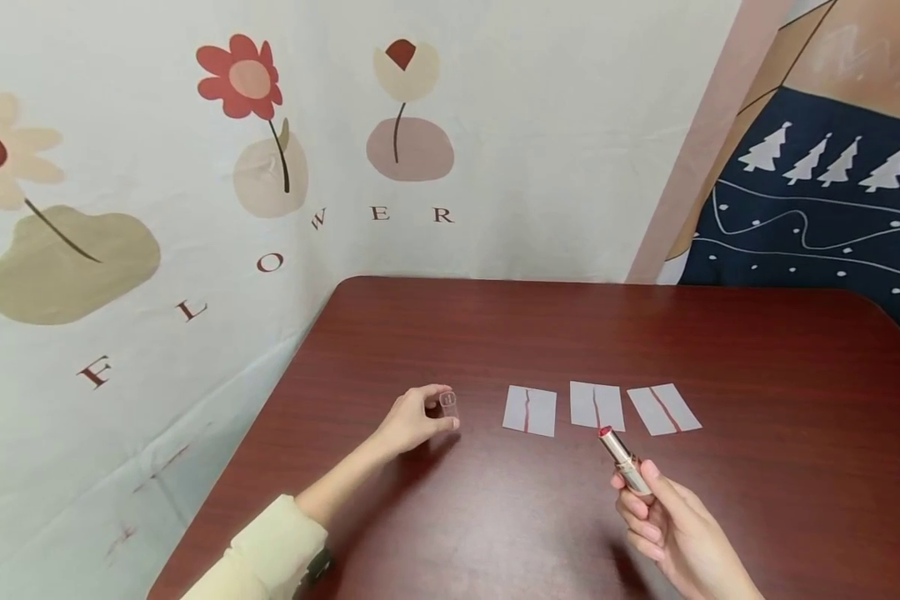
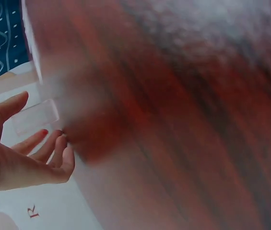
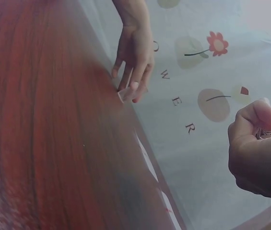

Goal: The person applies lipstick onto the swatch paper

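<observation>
A lipstick [image 1: 621,457] with a gold tube and exposed red tip is gripped in my right hand [image 1: 671,521], its tip pointing up and left. In the right wrist view only the base of the lipstick [image 3: 268,133] shows inside the right hand [image 3: 255,148]. At the left, my left hand [image 1: 414,422] holds a clear cap [image 1: 449,405] between thumb and fingers, at the tabletop. The left wrist view has the see-through cap [image 2: 38,116] between the thumb and fingertips of the left hand [image 2: 27,158].
Three white paper pieces lie in a row: a left one [image 1: 540,412], a middle one [image 1: 583,404] and a right one [image 1: 654,412], each with a reddish line. They rest on a dark red-brown table [image 1: 465,333]. A flower-printed cloth [image 1: 540,167] hangs behind.
</observation>
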A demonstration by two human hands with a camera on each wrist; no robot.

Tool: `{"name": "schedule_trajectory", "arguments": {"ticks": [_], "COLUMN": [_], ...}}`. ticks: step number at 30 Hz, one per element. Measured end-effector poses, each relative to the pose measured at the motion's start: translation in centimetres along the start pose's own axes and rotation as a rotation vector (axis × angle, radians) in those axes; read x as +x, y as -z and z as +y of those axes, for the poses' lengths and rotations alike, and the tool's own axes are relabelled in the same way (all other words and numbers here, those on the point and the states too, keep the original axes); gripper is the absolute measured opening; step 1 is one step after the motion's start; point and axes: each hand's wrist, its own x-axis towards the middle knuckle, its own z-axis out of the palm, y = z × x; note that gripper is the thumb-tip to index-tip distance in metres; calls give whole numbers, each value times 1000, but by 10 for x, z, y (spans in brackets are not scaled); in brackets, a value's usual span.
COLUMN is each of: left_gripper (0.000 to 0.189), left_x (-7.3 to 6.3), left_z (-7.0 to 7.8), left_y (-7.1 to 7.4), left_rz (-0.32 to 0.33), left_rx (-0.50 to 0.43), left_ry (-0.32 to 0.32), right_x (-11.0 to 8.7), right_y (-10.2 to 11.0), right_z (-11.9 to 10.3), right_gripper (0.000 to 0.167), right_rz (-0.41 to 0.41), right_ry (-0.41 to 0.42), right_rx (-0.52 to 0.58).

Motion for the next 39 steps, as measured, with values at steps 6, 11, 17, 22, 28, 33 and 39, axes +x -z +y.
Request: {"name": "schedule_trajectory", "arguments": {"ticks": [6,11,17,22,28,33,39], "left_gripper": [25,21,15,26,36,38,36], "left_x": [2,-2,-15,-34,-55,-67,-72], "left_z": [-3,7,37,70,96,104,109], "left_y": [-3,-1,0,1,0,-4,-9], "left_rz": [30,17,10,-43,-156,-176,-152], "left_rx": [-40,-45,134,214,185,204,278], "left_ry": [-42,-138,-419,-650,-777,-813,-849], "right_x": [1,1,-1,-3,-5,-6,-4], "right_y": [0,1,-2,-7,-13,-19,-23], "right_z": [0,0,-4,-9,-10,-6,-6], "right_gripper": [54,54,50,44,38,38,33], "right_rz": [-9,-13,31,123,251,287,218], "right_ry": [9,11,11,21,4,-8,-6], "right_rx": [1,-2,-71,-250,-374,-462,-558]}}
